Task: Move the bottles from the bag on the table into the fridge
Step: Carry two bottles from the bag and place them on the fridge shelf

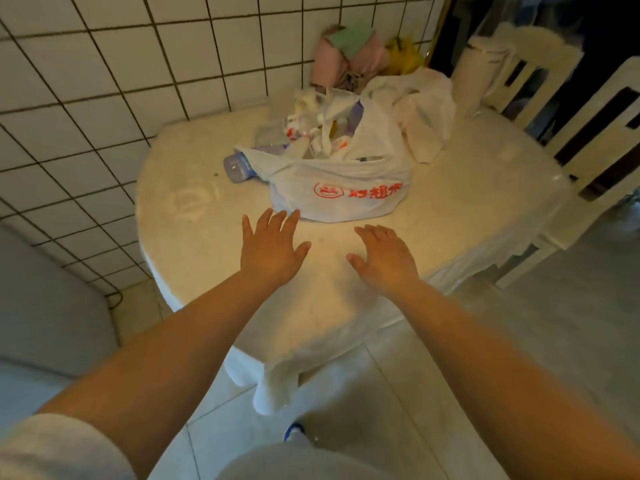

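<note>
A white plastic bag with red print lies on the round white table. Its mouth gapes open and shows several small bottles inside. A clear bluish bottle lies on its side at the bag's left edge, partly under it. My left hand reaches over the table with straight spread fingers, its fingertips just short of the bag's near side. My right hand hovers palm down to the right of it, fingers relaxed, holding nothing. No fridge is in view.
More white bags and pink and green packages crowd the table's far side against the tiled wall. A white roll stands at the back right. Two white chairs stand on the right. A grey surface is at the left.
</note>
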